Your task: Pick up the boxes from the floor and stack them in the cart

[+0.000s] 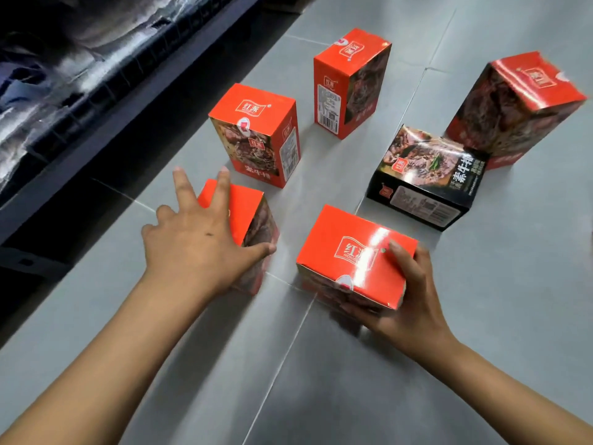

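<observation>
— Your right hand (407,300)?
— Clasped round the near red box (353,255), fingers at its 3 o'clock side.
— Left hand (199,239)?
— Splayed, resting on the red box (253,220) at 9 o'clock.

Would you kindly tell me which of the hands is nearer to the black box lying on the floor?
Right. The right hand grips a red box just in front of the black box; the left hand is farther left.

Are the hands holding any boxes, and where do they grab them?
The right hand grips a red box by its near right end. The left hand is spread over another red box, not closed on it.
</observation>
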`<action>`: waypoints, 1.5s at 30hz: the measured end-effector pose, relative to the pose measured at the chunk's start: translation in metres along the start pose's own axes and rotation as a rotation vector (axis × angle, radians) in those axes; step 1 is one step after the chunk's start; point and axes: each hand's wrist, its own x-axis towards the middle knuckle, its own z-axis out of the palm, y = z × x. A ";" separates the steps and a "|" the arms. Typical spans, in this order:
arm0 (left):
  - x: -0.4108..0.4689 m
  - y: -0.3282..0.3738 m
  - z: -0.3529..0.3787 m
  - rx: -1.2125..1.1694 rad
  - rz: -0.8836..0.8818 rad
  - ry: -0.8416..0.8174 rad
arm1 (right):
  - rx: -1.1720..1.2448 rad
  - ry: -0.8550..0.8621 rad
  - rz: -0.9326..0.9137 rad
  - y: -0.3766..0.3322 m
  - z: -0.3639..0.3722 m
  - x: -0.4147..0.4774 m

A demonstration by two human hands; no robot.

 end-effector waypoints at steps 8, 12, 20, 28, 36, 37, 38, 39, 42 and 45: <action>0.014 0.005 0.005 -0.180 -0.025 -0.057 | 0.023 0.048 -0.020 -0.009 0.012 0.009; -0.014 -0.005 -0.022 -0.219 -0.056 -0.035 | -0.012 0.036 0.148 -0.044 0.000 0.019; -0.090 -0.032 -0.156 -0.262 -0.071 -0.108 | 0.027 -0.113 0.537 -0.177 -0.070 0.051; -0.207 -0.099 -0.377 -0.299 -0.124 -0.310 | -0.018 -0.369 0.602 -0.378 -0.192 0.115; -0.364 -0.169 -0.558 -0.329 -0.383 -0.330 | 0.072 -0.675 0.465 -0.576 -0.267 0.155; -0.385 -0.175 -0.571 -0.336 -0.430 -0.329 | 0.082 -0.713 0.430 -0.596 -0.270 0.159; -0.406 -0.181 -0.581 -0.349 -0.477 -0.334 | 0.088 -0.750 0.390 -0.615 -0.272 0.160; -0.428 -0.186 -0.589 -0.371 -0.530 -0.339 | 0.093 -0.788 0.351 -0.633 -0.272 0.160; -0.493 -0.208 -0.603 -0.481 -0.702 -0.311 | 0.085 -0.917 0.241 -0.689 -0.264 0.150; -0.561 -0.234 -0.614 -0.563 -0.843 -0.255 | 0.071 -1.053 0.129 -0.749 -0.246 0.129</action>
